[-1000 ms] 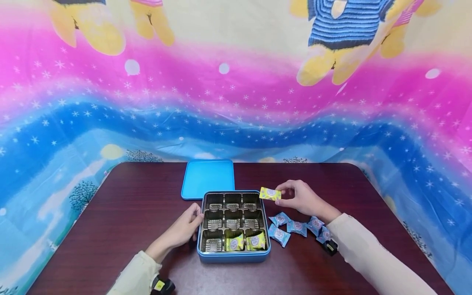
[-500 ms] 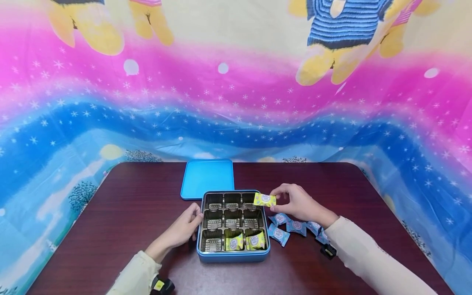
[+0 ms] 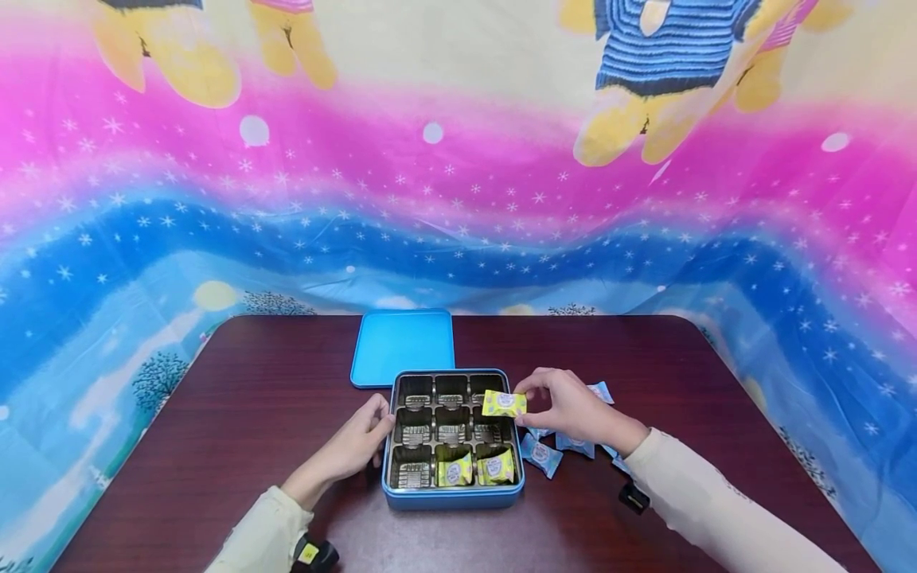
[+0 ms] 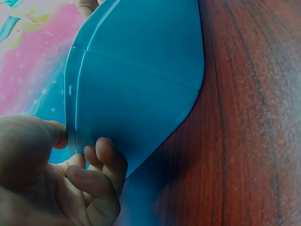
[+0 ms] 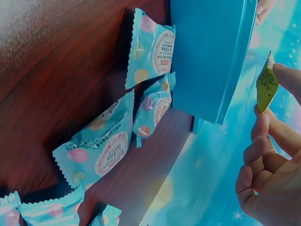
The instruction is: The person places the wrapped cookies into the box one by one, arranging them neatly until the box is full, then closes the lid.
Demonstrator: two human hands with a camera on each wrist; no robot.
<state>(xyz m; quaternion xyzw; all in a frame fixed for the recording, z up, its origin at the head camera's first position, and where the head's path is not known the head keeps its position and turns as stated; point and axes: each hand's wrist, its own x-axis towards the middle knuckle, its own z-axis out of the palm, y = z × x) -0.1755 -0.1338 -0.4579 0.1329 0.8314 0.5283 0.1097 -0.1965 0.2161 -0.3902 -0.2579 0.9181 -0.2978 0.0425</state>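
Observation:
A square blue tin (image 3: 454,501) with a gold divided insert (image 3: 453,447) stands open on the table. My left hand (image 3: 347,447) holds its left side, thumb at the rim; in the left wrist view the fingers curl against the tin wall (image 4: 141,80). My right hand (image 3: 573,407) pinches a yellow wrapped macaron (image 3: 505,403) by one end, over the right column of compartments. The right wrist view shows this yellow packet (image 5: 266,87) edge-on between thumb and fingers. Two more yellow macarons sit in the front row, one in the middle compartment (image 3: 454,471), one in the right (image 3: 496,468).
Several blue wrapped macarons (image 3: 541,456) lie right of the tin, partly hidden by the right hand and forearm. In the right wrist view one blue packet (image 5: 153,54) lies right against the tin. The blue lid (image 3: 403,346) lies behind the tin. A printed cloth (image 3: 458,199) hangs behind the table.
My right hand has brought the yellow macaron left and nearer, from beside the tin's far right corner to over its right column. The left hand and the tin have stayed put.

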